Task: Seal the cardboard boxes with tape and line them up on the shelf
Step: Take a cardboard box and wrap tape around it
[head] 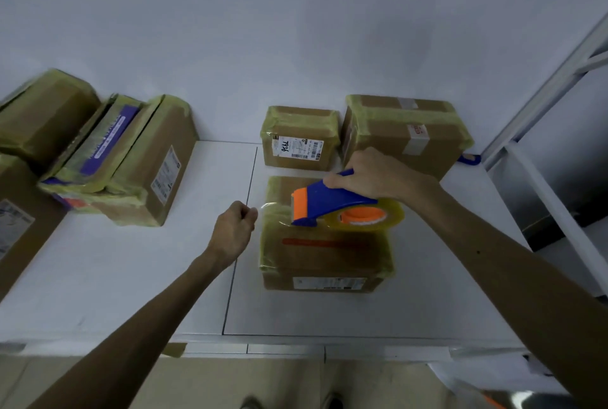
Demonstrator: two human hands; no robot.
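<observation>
Tape dispenser (329, 203) centre frame, right hand (368, 176) wrapped round its handle, over the taped box (324, 257) on the white table (131, 277). Left hand (234, 231), fingers curled, pinches the clear tape end (268, 206) beside the box's left edge.

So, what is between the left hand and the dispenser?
Head view: a clear tape strip runs from the left hand to the dispenser, above the box.

Brown cardboard boxes (324, 244) wrapped in glossy yellowish clear tape, paper labels (297, 147) on them, shiny plastic tape dispenser (324, 201), smooth matt white table (131, 277).
</observation>
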